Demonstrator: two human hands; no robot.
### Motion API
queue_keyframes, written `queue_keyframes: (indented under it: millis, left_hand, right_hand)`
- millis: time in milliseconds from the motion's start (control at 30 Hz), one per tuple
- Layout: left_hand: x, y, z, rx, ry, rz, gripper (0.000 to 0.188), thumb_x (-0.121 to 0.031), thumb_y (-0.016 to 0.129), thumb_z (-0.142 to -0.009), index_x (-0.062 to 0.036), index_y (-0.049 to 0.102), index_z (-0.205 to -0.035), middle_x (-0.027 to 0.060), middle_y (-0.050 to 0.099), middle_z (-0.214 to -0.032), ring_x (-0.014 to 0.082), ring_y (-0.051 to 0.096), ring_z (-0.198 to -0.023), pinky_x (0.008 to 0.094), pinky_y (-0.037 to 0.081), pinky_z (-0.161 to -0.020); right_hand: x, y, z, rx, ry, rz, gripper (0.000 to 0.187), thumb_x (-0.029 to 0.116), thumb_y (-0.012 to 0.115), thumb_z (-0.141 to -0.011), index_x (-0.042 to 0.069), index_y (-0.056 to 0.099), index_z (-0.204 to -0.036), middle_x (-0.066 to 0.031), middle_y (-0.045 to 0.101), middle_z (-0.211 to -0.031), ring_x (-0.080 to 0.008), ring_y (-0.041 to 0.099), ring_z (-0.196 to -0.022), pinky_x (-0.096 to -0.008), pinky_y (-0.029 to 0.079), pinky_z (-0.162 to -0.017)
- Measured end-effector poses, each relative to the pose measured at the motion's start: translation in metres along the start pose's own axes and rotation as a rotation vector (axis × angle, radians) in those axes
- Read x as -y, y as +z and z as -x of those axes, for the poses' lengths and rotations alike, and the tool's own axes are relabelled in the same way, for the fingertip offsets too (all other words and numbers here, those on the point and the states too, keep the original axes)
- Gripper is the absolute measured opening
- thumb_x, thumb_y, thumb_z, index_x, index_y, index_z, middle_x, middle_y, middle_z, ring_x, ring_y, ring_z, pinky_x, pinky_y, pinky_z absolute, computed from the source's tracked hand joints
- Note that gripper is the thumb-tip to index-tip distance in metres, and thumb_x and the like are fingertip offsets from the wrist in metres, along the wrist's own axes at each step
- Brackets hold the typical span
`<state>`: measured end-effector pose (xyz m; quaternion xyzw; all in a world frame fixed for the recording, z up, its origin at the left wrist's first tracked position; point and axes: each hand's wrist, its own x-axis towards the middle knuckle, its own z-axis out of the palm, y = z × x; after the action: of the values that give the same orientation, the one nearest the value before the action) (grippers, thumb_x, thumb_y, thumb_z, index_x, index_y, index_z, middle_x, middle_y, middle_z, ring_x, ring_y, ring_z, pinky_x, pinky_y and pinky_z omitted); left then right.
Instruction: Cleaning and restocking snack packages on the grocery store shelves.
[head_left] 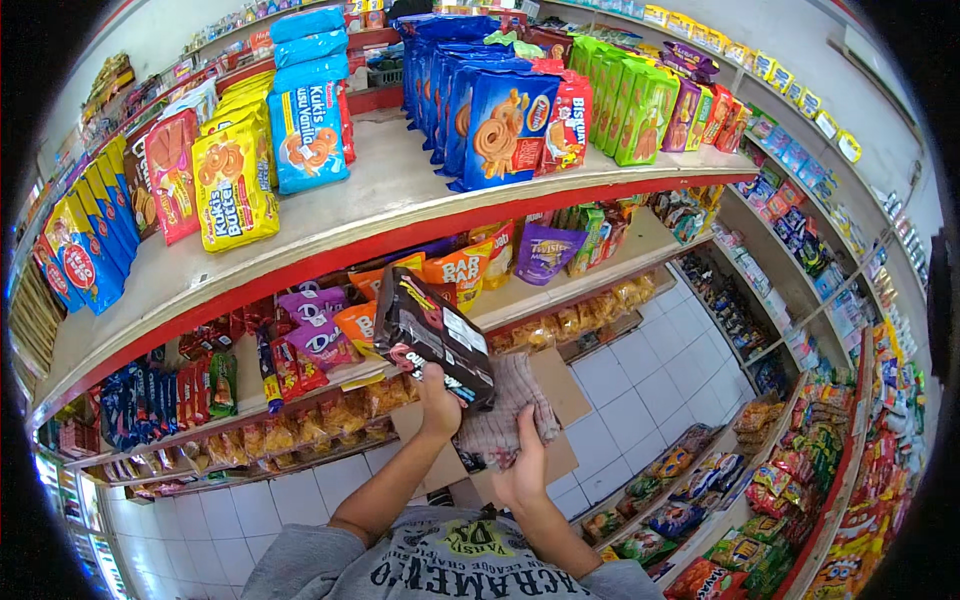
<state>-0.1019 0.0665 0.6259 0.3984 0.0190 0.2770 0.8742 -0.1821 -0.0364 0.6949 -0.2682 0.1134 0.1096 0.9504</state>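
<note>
My left hand point(438, 404) is closed round the lower end of some black biscuit packs point(432, 328), which look stacked together and are held tilted in front of the shelf. A crumpled grey-brown striped cloth point(508, 392) is in my right hand point(524, 468), gripped at its right edge between thumb and fingers. The cloth lies close beside the packs' lower right corner; whether the two touch I cannot tell. Below my hands stands an opened cardboard box point(563, 388), its inside mostly hidden by the cloth and my arms.
On the upper shelf point(380, 205) stand rows of biscuits: yellow packs point(235, 185), light blue packs point(308, 135), dark blue packs point(505, 130) and green packs point(640, 110). A bare stretch of board lies between them. Lower shelves hold snack bags point(460, 272). Another stocked rack point(800, 480) stands at the right.
</note>
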Motion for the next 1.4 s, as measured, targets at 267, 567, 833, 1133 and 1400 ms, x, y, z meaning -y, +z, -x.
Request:
queue_keyframes:
  millis: [267,567,833,1133,1400]
  left_hand:
    - [-0.054,0.025,-0.012,-0.025,-0.124,0.284,0.057,-0.051,0.043,-0.087,-0.0079,0.041,-0.125,0.0060,0.053,-0.115,0.0213,0.053,-0.103,0.0347,0.041,-0.090]
    - [0.018,-0.022,-0.028,-0.078,0.066,-0.137,0.047,-0.038,0.045,-0.089,-0.0046,0.041,-0.122,0.0057,0.052,-0.111,0.0185,0.052,-0.101,0.0329,0.040,-0.090]
    - [0.005,-0.004,-0.020,-0.131,0.122,0.079,0.051,-0.031,0.047,-0.087,-0.0072,0.033,-0.130,0.0072,0.045,-0.121,0.0211,0.051,-0.104,0.0356,0.041,-0.091]
    - [-0.050,0.071,-0.020,-0.069,0.497,-0.318,0.102,-0.028,0.072,-0.065,-0.0129,0.004,-0.141,0.0144,0.024,-0.134,0.0245,0.033,-0.120,0.0348,0.034,-0.096]
    - [-0.052,0.082,-0.018,-0.175,0.695,-0.851,0.112,-0.017,0.078,-0.059,-0.0034,0.001,-0.140,0.0172,0.017,-0.138,0.0277,0.019,-0.129,0.0380,0.017,-0.106]
  right_hand:
    - [0.012,-0.030,-0.019,-0.114,-0.130,0.121,0.041,0.027,0.048,-0.092,0.003,0.044,-0.124,-0.0111,0.052,-0.120,-0.0246,0.052,-0.109,-0.0387,0.043,-0.091]
    - [-0.005,-0.017,-0.041,-0.072,-0.005,0.261,0.040,0.026,0.051,-0.091,0.005,0.044,-0.124,-0.0074,0.052,-0.120,-0.0194,0.050,-0.109,-0.0343,0.041,-0.092]
    - [0.064,-0.084,-0.124,-0.070,-0.241,0.468,0.040,0.024,0.053,-0.090,0.003,0.046,-0.123,-0.0086,0.052,-0.120,-0.0218,0.048,-0.111,-0.0350,0.038,-0.094]
    - [0.043,-0.129,-0.301,0.201,-0.883,2.051,0.066,0.020,0.062,-0.073,0.001,0.033,-0.130,-0.0156,0.032,-0.138,-0.0318,0.027,-0.128,-0.0522,0.024,-0.101]
    - [0.041,-0.147,-0.321,0.552,-0.623,2.213,0.075,0.029,0.066,-0.066,0.006,0.037,-0.130,-0.0165,0.031,-0.139,-0.0353,0.026,-0.129,-0.0618,0.021,-0.099]
